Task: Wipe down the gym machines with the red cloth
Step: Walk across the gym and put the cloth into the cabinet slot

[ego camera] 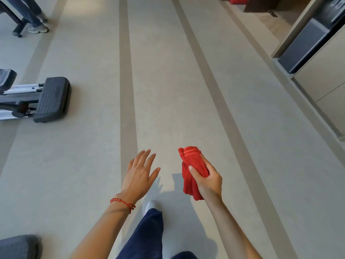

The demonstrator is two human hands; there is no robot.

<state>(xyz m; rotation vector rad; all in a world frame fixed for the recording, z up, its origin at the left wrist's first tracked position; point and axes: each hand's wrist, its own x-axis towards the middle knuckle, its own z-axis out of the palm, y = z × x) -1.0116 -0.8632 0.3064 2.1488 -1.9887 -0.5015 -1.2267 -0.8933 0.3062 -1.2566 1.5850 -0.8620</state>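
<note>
Seemingly between machines: the right hand clutches the bunched red cloth at lower centre, the left hand spread, holding nothing. Next likely means reaching the pedal machine at left.

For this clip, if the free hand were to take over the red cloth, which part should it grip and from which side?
Probably the bunched upper end of the red cloth, approached from the left. That end sticks out above the right hand, whose fingers wrap the cloth's middle. The left hand is open and empty just to the left. The lower tail hanging below the fist is looser and likely to slip.
</note>
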